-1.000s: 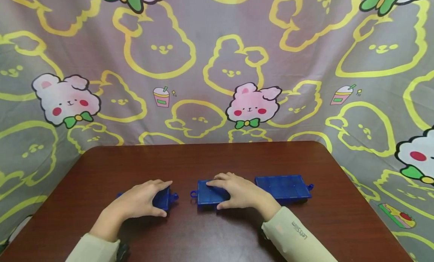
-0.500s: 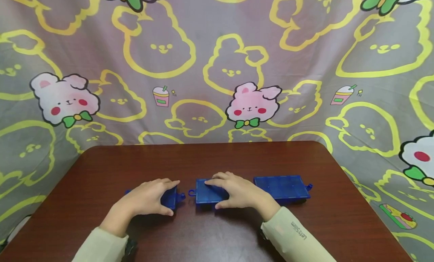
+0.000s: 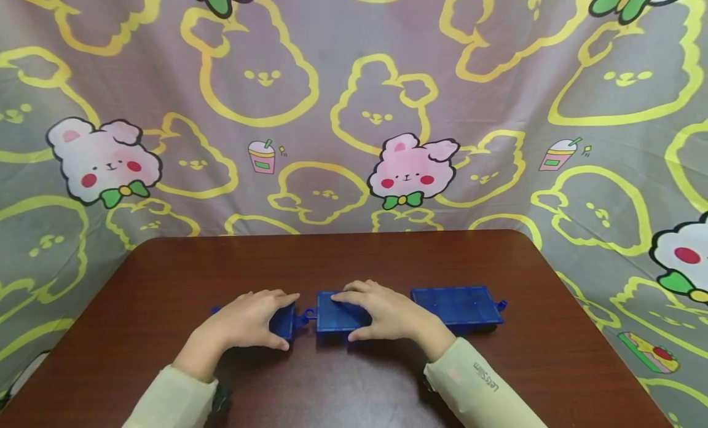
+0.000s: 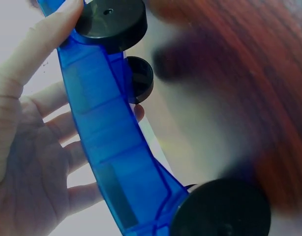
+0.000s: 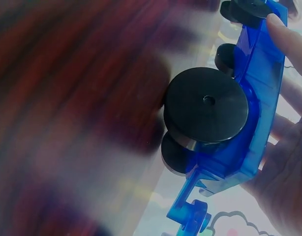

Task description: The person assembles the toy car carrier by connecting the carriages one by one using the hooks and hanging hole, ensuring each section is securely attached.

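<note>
My left hand (image 3: 243,322) grips a translucent blue toy wagon base (image 4: 104,118) by its long sides, thumb on the near side. Black wheels (image 4: 220,209) show under it. My right hand (image 3: 389,314) holds a second blue wagon base (image 3: 337,312) the same way, its black wheel (image 5: 207,105) seen in the right wrist view. Between them, the left wagon's hitch peg (image 3: 301,320) meets the ring (image 3: 310,314) of the second wagon; whether they are hooked, I cannot tell. A hitch (image 5: 193,216) trails from the second wagon's other end. Both wagons are partly hidden by my hands.
A third blue wagon base (image 3: 456,305) stands on the brown table (image 3: 354,385) just right of my right hand, its own hitch peg (image 3: 501,305) pointing right. Behind the table hangs a patterned cloth (image 3: 310,188).
My left hand has slid its wagon rightward until its peg reaches the ring. My right hand and its wagon, along with the third wagon, have shifted slightly left.
</note>
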The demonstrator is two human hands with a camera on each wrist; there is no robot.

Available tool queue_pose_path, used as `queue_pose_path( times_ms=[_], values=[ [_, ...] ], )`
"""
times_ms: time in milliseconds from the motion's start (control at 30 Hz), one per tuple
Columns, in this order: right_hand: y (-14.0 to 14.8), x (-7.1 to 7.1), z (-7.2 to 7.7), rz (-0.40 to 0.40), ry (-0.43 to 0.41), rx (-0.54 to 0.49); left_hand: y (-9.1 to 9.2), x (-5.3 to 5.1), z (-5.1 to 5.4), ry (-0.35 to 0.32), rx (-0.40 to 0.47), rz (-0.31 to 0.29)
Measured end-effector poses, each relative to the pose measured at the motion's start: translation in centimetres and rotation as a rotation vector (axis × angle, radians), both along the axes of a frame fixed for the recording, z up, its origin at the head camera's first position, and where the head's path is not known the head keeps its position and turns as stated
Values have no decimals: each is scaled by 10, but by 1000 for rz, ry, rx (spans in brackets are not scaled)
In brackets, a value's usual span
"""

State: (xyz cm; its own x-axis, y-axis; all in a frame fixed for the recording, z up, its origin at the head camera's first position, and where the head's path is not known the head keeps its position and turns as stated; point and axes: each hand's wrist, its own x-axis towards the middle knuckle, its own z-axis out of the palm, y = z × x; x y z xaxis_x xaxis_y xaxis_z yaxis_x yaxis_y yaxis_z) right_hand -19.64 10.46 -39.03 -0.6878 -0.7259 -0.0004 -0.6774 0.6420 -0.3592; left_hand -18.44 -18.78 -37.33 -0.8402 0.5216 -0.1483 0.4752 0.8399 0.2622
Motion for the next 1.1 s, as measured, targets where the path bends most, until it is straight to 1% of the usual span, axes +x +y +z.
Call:
queue_pose_path(
  times_ms=[167,400,600,800,1100],
  values=[
    [-1,1,1,3,-11,5,4,0,1,-15,4,1],
    [-3,-1,0,1,-11,23,7,-2,1,-13,6,-1],
    [-4,-2,0,10,-12,40,6,-2,0,-26,10,12],
    [-4,-3,-1,-3,-17,50,7,-3,0,-43,9,30],
    [-1,-5,0,-2,-18,30,8,-3,3,-64,5,27]
  ],
)
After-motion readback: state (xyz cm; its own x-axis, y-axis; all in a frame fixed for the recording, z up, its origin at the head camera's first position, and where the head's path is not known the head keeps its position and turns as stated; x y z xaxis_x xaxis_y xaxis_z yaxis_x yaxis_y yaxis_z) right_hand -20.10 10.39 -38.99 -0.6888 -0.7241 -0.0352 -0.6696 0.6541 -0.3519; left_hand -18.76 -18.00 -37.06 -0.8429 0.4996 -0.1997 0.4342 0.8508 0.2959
